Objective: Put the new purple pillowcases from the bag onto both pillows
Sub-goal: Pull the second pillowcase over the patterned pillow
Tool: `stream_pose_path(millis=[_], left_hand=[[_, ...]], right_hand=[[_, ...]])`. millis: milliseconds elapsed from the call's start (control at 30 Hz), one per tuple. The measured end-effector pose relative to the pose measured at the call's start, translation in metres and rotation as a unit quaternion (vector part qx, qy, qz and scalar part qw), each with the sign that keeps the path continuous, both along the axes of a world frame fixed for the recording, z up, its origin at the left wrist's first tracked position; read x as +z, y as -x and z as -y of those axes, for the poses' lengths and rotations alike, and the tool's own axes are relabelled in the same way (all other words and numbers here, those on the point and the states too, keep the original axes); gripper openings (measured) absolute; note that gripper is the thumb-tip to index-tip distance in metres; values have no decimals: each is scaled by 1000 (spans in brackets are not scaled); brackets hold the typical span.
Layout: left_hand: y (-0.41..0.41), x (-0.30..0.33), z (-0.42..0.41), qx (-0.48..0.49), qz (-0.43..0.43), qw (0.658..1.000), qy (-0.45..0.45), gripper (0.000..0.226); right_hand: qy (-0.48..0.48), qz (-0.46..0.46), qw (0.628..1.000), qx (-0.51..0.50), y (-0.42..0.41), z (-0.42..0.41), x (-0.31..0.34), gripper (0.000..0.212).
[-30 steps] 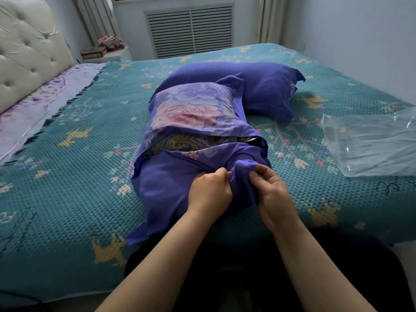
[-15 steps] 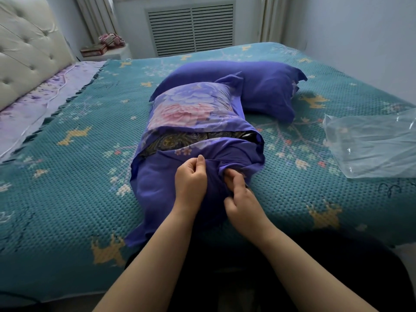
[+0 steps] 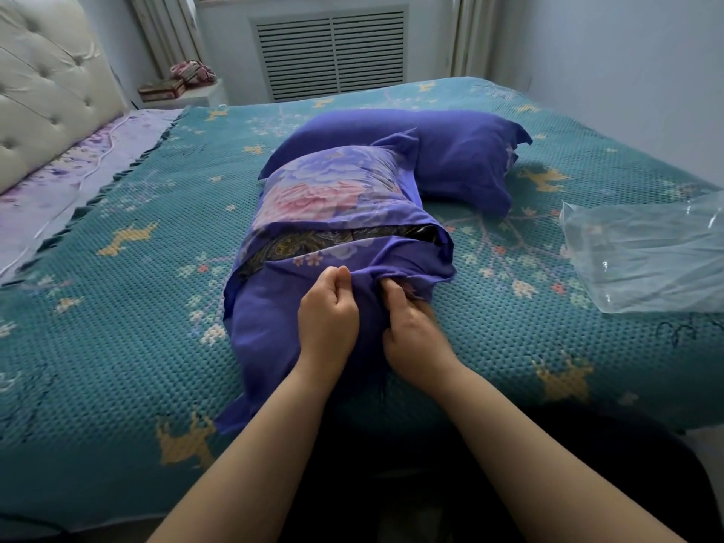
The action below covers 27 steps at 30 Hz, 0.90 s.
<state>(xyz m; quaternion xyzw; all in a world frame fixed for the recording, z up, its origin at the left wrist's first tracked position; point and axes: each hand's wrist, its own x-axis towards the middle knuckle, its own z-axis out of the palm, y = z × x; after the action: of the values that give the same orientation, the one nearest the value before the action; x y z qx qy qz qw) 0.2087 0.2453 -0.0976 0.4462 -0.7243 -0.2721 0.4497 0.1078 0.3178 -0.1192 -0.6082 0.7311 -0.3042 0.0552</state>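
The near pillow (image 3: 333, 197) lies lengthwise on the bed (image 3: 117, 307), partly inside a purple pillowcase (image 3: 270, 339). A dark patterned strip of the pillow shows at the case opening. The left hand (image 3: 327, 313) pinches a fold of the pillowcase between thumb and curled fingers. The right hand (image 3: 413, 333) grips the fabric just beside it, fingertips tucked under the fold. A second pillow (image 3: 462, 158), fully covered in purple, lies behind, touching the first. A clear plastic bag (image 3: 642, 252) rests on the bed to the right.
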Motion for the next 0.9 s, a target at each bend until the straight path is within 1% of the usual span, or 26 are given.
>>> stream_pose_path(millis=[33, 67, 133, 167, 200, 233, 300, 367, 433, 500, 567, 667, 700, 767, 800, 833, 867, 900], left_hand=[[0, 1, -3, 9, -13, 999, 33, 29], [0, 4, -6, 6, -13, 997, 72, 31], [5, 8, -10, -50, 0, 990, 131, 35], [8, 10, -10, -84, 9, 985, 152, 35], [11, 10, -8, -105, 19, 980, 167, 33], [13, 10, -3, -109, 32, 978, 174, 32], [15, 8, 10, -84, 73, 980, 166, 30], [14, 3, 21, -62, 112, 981, 143, 27], [14, -7, 23, -62, 151, 977, 135, 26], [17, -15, 21, -75, 188, 971, 124, 27], [23, -21, 16, -95, 213, 966, 109, 21], [28, -24, 11, -123, 255, 953, 104, 18], [27, -24, 10, -131, 265, 950, 100, 19], [25, -23, 11, -140, 268, 948, 98, 21], [24, -21, 12, -143, 266, 948, 100, 22], [23, -18, 13, -144, 264, 948, 102, 22], [22, -17, 12, -144, 262, 949, 105, 22], [22, -16, 11, -140, 261, 949, 111, 21]], right_hand=[[-33, -5, 999, -1, -1, 3, 2, 66], [-47, -23, 999, -2, -2, 6, 4, 62], [-86, -95, 992, -7, 7, 18, 7, 45], [-123, -129, 984, -4, 15, 28, 11, 38], [-165, -144, 976, 4, 23, 38, 17, 34], [-219, -136, 966, 17, 30, 46, 24, 33], [-325, -143, 933, 55, 37, 57, 37, 36], [-381, -177, 904, 80, 37, 53, 43, 29], [-402, -188, 892, 86, 37, 39, 37, 20], [-414, -163, 892, 76, 41, 21, 27, 18], [-418, -127, 898, 48, 51, 4, 23, 12], [-422, -87, 902, 24, 68, -17, 17, 17], [-440, -68, 895, 34, 72, -25, 12, 19], [-509, -20, 858, 68, 78, -42, 6, 18], [-527, -1, 847, 72, 83, -48, 9, 17], [-515, 8, 855, 61, 89, -53, 15, 19], [-474, 11, 879, 40, 97, -53, 25, 25], [-411, 11, 912, 9, 106, -48, 35, 33]])
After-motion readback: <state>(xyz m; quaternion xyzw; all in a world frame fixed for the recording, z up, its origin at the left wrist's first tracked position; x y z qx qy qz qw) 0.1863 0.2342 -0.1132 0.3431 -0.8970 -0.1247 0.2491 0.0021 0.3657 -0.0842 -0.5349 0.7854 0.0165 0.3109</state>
